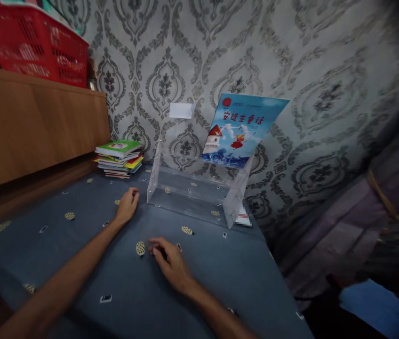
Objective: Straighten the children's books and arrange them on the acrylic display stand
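Note:
My left hand [128, 205] is over the blue cloth, beside the left end of a clear plastic book rack [189, 205]. Its fingers are loosely bent, and nothing shows in them. Nearer to me, my right hand [171, 264] hovers low over the cloth with its thumb and fingers apart, holding nothing. A blue picture book [245, 129] with red Chinese characters on its cover leans upright in the rack's right side. Left of the rack stands a pile of books [118, 157], a green one on top. Neither hand touches the rack or the books.
A patterned blue cloth [129, 278] covers the surface. A wooden cabinet [37, 122] at the left bears a red plastic basket [33, 44]. Grey patterned wallpaper [164, 84] rises behind the rack. A purplish curtain [340, 221] hangs on the right, past the surface's edge.

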Demonstrator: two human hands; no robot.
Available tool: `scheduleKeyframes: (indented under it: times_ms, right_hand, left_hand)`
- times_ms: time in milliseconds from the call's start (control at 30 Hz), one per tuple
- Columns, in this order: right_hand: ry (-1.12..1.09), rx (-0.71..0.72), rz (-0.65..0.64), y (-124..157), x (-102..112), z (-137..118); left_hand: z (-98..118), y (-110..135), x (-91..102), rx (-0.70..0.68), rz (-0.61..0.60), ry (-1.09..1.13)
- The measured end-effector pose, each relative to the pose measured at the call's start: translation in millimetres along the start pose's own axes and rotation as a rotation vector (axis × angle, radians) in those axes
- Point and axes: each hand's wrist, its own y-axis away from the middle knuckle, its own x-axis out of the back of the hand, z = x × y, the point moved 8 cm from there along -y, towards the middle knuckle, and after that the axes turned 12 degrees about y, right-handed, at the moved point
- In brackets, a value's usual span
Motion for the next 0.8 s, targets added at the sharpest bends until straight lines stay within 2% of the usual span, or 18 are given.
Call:
scheduleKeyframes:
  times_ms: [200,300,400,600,700,800]
  right_hand:
    - [-0.065,-0.006,-0.009,-3.5,-0.5,-0.6]
    - [-0.060,0.003,-0.008,-2.4,-0.6,-1.8]
    - [-0.048,-0.009,-0.016,-0.4,-0.5,-0.6]
    - [-0.094,-0.063,-0.043,3.1,0.8,4.3]
    - [-0.128,-0.103,-0.043,3.7,1.4,9.6]
    - [-0.167,-0.142,-0.037,3.5,1.3,15.5]
  left_hand:
    - [-0.7,0.8,-1.0,0.011,0.024,-0.047]
    - [-5.9,-15.1,10.3,0.036,0.061,-0.093]
    - [-11.7,-50.3,34.6,0.061,0.122,-0.187]
    - [-7.4,-146.8,85.2,0.040,0.193,-0.438]
    - [-6.3,-183.9,85.5,-0.007,0.057,-0.665]
    - [-15.7,-204.9,79.2,-0.013,-0.093,-0.827]
